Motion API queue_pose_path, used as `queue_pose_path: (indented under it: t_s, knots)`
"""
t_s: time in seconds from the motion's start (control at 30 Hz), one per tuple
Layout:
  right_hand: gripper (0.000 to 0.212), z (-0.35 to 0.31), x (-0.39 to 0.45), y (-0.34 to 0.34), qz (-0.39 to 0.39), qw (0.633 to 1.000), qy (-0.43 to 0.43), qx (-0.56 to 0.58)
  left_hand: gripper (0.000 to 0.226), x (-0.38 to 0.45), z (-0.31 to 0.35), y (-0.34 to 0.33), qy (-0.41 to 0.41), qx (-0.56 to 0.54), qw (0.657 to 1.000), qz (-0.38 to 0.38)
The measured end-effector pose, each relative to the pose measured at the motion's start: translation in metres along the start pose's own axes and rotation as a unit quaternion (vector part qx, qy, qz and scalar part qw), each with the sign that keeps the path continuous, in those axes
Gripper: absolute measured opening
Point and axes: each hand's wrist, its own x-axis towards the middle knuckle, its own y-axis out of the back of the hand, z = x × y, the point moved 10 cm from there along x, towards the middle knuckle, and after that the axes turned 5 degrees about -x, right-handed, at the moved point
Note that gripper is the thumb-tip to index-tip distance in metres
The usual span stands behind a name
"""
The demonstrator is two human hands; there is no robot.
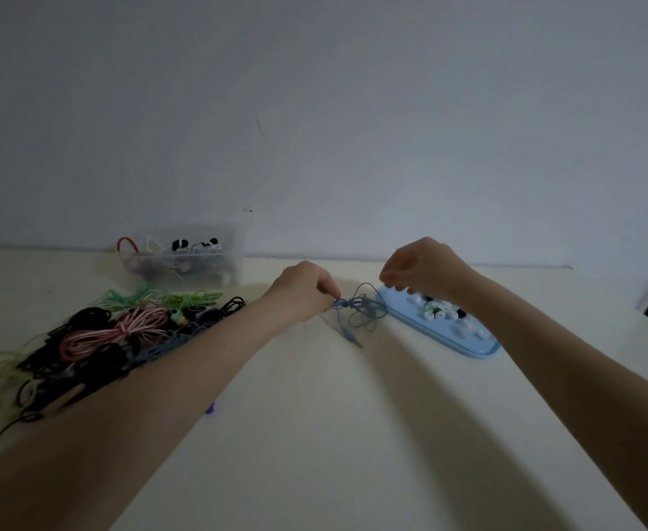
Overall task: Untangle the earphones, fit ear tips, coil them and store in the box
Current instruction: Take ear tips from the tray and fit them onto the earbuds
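Head view, left hand: the left hand (302,291) reaches out over the middle of the table (314,435), fingers curled, pinching one end of the blue earphone cable (360,310) at its fingertips.
Head view, right hand: the right hand (422,268) hangs just right of the left one, above the near-left end of the tray, fingers bent downward; a thin loop of the blue cable rises toward its fingertips, but whether they actually pinch it I cannot tell.
Blue earphones: a loose tangle of loops between the two hands, lifted a little off the table, with the plug end trailing down to the tabletop nearer the camera.
Ear tips: white, green and black ear tips (439,312) lie scattered in a light blue tray (479,352) on the right, partly behind the right wrist.
Storage box: a clear plastic box (190,258) stands far left against the wall, holding several earphones already.
Cable pile: a heap of earphones (96,335) in black, pink, green and yellow-green lies on the left, partly under the left forearm.
Small item: a purple bit (210,408) peeks out beside the left forearm; too small to identify.
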Motion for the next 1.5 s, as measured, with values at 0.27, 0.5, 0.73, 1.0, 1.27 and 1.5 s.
queue_pose_path:
  t_s: [0.27, 0.5, 0.73, 1.0, 1.27, 1.5]
  knots:
    - [0.011, 0.024, -0.008, 0.011, -0.01, 0.988, -0.012, -0.155, 0.026, 0.0, 0.034, -0.019, -0.103, 0.074, 0.992, -0.025]
    - [0.011, 0.039, -0.018, -0.006, -0.055, 0.976, -0.018, -0.208, 0.034, 0.004, 0.039, -0.052, -0.105, 0.092, 0.986, -0.091]
    - [0.004, 0.039, -0.022, 0.002, -0.006, 0.99, -0.011, -0.143, 0.037, 0.01, 0.025, -0.056, -0.095, 0.038, 0.992, -0.068]
    - [0.01, 0.025, -0.027, -0.006, 0.127, 0.992, 0.013, 0.013, 0.029, 0.017, 0.033, -0.037, -0.119, 0.095, 0.985, 0.077]
    - [0.016, 0.036, -0.028, -0.023, 0.161, 0.986, 0.014, 0.052, 0.022, 0.029, 0.025, -0.055, -0.058, 0.168, 0.983, 0.051]
    - [0.012, 0.031, -0.02, -0.023, 0.186, 0.971, 0.006, 0.152, 0.01, 0.015, 0.014, -0.033, -0.075, -0.139, 0.985, 0.072]
